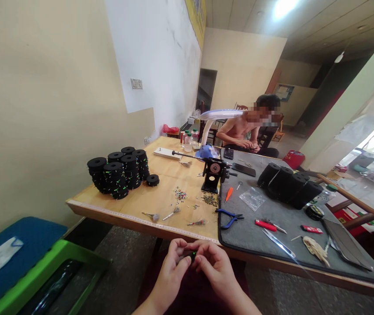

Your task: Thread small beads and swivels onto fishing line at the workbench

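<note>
My left hand (175, 267) and my right hand (211, 264) meet in front of the table's near edge, fingers curled together. Between the fingertips they pinch a small dark thing with bright green specks (193, 256); most of it is hidden, so its exact kind does not show. On the table (160, 192) just beyond lie little bundles of thin pale pieces (197, 222), a pile of small coloured beads (180, 194) and a pile of brass-coloured bits (209, 200). A black hand-cranked winder (213, 174) with a long rod stands behind them.
Black foam spools (113, 168) with green bits are stacked at left. The grey mat (255, 227) bears blue-handled pliers (228, 218), a red lighter (265, 225), tweezers (279, 243) and black rolls (288, 183). A desk lamp (209, 127) stands behind; a person (242, 131) sits across.
</note>
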Tool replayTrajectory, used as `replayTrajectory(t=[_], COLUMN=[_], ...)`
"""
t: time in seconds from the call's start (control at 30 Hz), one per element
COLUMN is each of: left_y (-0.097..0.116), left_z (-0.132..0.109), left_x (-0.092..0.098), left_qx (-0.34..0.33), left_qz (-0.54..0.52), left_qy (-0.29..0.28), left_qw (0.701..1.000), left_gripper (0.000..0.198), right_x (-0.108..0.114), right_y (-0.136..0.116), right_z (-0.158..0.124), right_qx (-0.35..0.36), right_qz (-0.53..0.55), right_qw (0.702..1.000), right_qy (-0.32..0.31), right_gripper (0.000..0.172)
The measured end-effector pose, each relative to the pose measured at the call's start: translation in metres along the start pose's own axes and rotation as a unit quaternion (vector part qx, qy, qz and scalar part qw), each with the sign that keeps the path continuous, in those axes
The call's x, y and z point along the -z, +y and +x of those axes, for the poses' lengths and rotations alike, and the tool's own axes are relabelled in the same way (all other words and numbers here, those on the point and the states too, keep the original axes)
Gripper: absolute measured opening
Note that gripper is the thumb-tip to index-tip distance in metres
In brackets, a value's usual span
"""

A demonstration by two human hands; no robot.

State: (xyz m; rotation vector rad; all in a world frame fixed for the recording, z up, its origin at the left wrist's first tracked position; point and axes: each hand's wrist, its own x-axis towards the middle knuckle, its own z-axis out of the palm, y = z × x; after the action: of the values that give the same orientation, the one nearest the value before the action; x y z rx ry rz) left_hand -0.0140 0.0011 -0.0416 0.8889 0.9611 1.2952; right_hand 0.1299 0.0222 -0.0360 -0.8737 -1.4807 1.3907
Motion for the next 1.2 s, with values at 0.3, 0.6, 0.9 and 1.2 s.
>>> replayTrajectory(t=[0.3, 0.6, 0.9, 1.2], left_y=[-0.001, -0.009, -0.016, -0.03], left_z=[0.001, 0.0, 0.001, 0.004], left_x=[0.003, 0.005, 0.001, 0.008], left_qx=[-0.016, 0.023, 0.052, 0.023], left_qz=[0.031, -0.062, -0.116, -0.057], left_qy=[-0.031, -0.042, -0.028, 0.018], left_qw=[0.999, 0.997, 0.991, 0.998], left_gripper=[0.016, 0.02, 0.017, 0.016], right_x=[-0.003, -0.006, -0.01, -0.013], right_y=[-0.01, 0.003, 0.004, 0.002], right_z=[0.009, 0.003, -0.005, -0.008], right_qx=[-0.014, -0.065, 0.038, 0.086], right_qz=[-0.025, 0.062, -0.071, -0.161], right_qw=[1.0, 0.996, 0.996, 0.983], right_qy=[0.01, 0.025, 0.028, 0.007], right_gripper=[0.027, 0.029, 0.014, 0.009])
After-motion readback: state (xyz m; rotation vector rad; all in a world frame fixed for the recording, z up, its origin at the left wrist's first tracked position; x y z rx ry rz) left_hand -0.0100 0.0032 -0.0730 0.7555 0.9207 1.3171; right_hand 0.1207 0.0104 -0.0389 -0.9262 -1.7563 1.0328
